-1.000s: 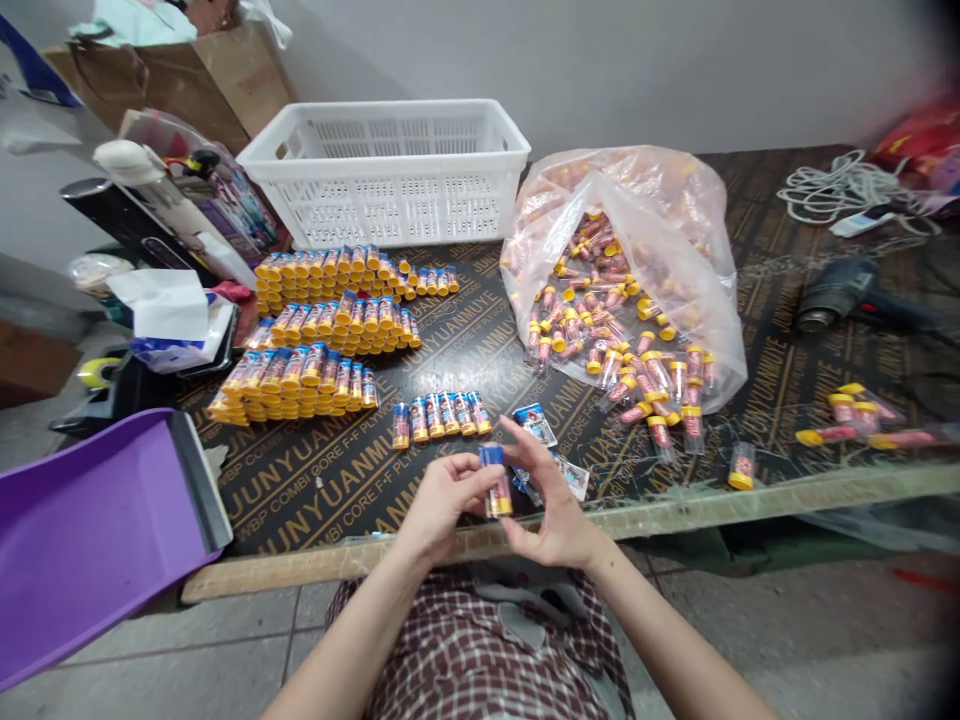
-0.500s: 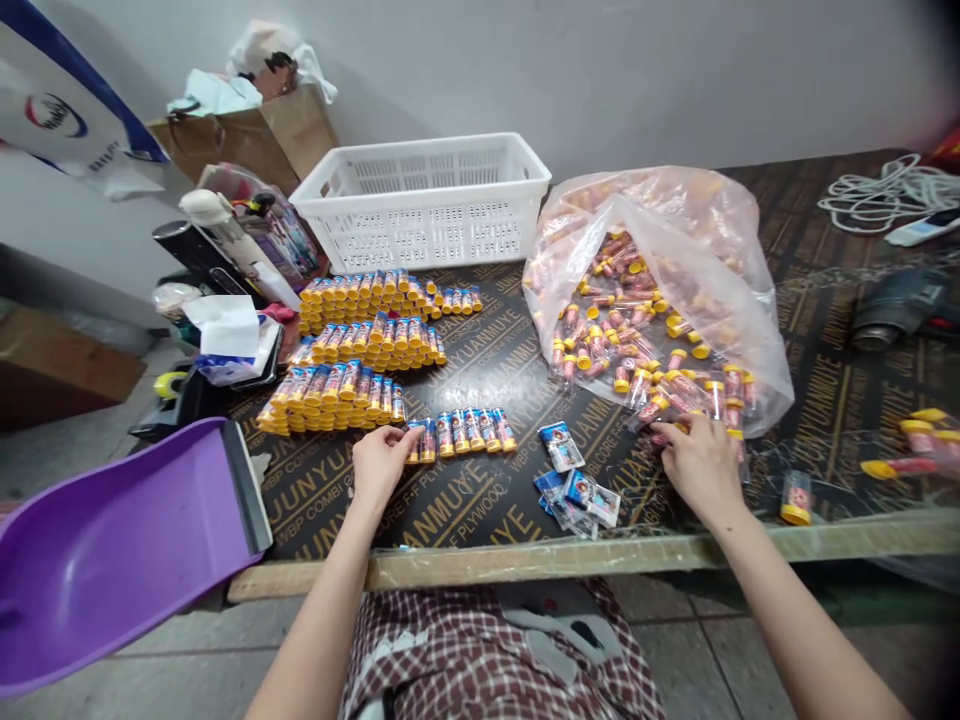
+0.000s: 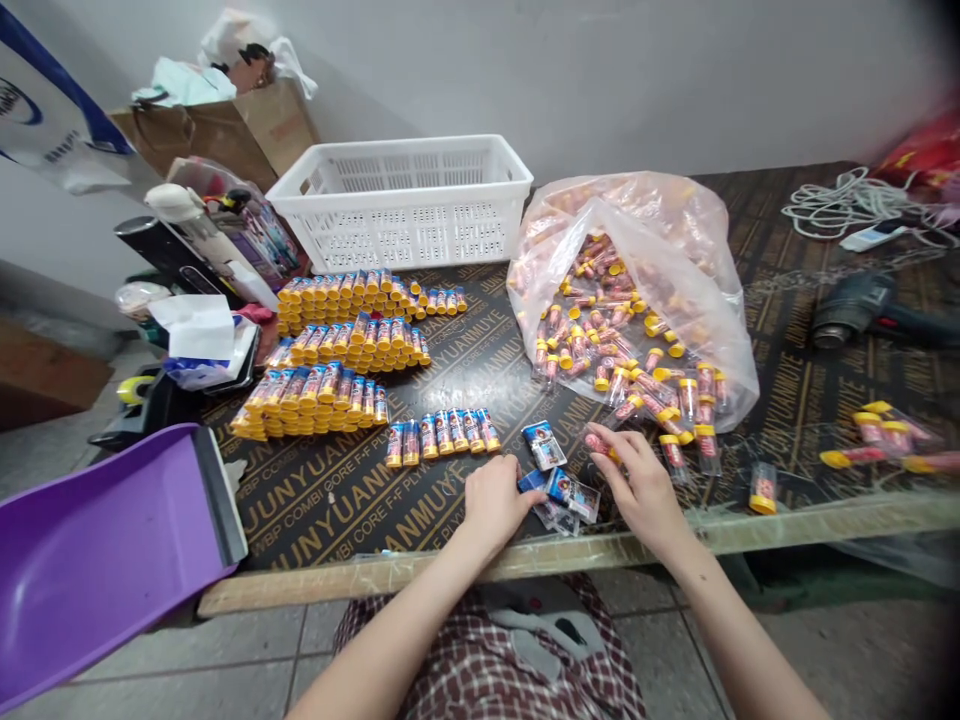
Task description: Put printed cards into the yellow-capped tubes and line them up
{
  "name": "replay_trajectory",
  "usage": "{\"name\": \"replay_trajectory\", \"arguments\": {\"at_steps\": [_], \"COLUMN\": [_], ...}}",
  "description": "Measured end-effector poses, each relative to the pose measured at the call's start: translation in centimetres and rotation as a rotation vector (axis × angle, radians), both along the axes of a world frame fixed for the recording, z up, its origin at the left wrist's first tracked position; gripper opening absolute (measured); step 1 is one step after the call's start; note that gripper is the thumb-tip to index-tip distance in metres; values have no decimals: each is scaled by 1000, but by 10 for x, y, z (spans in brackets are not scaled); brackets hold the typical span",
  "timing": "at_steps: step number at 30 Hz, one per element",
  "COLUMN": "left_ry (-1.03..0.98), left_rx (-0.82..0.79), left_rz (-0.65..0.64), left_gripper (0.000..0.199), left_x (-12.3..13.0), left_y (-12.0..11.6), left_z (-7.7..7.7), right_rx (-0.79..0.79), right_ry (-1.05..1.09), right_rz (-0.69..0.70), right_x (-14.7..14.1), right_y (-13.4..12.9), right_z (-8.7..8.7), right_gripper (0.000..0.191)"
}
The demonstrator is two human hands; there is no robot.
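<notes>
My right hand (image 3: 637,485) pinches a small clear tube (image 3: 595,441) with pinkish-red contents and a yellow cap. My left hand (image 3: 491,505) is at the flat blue-and-clear plastic sleeves (image 3: 574,493), its thumb at their left edge and apart from the curled fingers; whether it touches them I cannot tell. Another blue sleeve (image 3: 543,444) lies just above. Left of them stands a short row of blue-sleeved tubes (image 3: 442,433) with yellow caps toward me. Unsleeved tubes (image 3: 664,400) spill from a translucent plastic bag (image 3: 720,290) beyond my right hand.
Stacked sleeved tubes (image 3: 311,400) fill the left of the table, before a white basket (image 3: 420,225). A purple dustpan (image 3: 112,550) juts out at the left edge. At right are a heat gun (image 3: 851,310), a white cable (image 3: 847,200) and a few loose tubes (image 3: 885,435).
My left hand has left the row of sleeved tubes and moved right to the sleeves. My right hand has come left from the bag's mouth with a tube. The view has shifted slightly right.
</notes>
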State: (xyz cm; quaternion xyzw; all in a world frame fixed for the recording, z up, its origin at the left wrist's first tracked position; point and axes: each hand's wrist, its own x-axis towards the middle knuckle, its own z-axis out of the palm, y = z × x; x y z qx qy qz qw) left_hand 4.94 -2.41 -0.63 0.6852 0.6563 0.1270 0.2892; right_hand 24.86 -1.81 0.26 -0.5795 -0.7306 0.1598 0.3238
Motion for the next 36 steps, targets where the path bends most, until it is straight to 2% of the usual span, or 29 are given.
{"name": "replay_trajectory", "arguments": {"at_steps": [5,9,17,22,25,30,33,36], "left_ry": [-8,7,83,45,-165,-819,-1168,-1320], "left_rx": [-30,-6,92,235,241,-34,-203,-256], "left_rz": [9,-24,-125,-134,-21,349,552,664], "left_gripper": [12,14,8,8,10,14,33,46], "left_x": [-6,-8,-6,-6,-6,-16,-28,-37], "left_y": [1,-4,-9,-15,-17,-12,-7,-3], "left_z": [-3,-5,-4,-6,-6,-6,-1,9], "right_rx": [-31,-23,-8,4,-5,18,9,-20], "right_ry": [90,158,239,258,333,526,563,577], "right_rz": [-30,-57,-69,-86,-135,-158,-105,-54], "right_x": [-2,-6,-17,-19,-21,-30,-39,-48], "right_y": [-10,-11,-13,-15,-16,-25,-33,-42], "right_z": [-5,-8,-2,-2,-4,3,11,14], "right_gripper": [36,34,30,28,22,13,14,19]}}
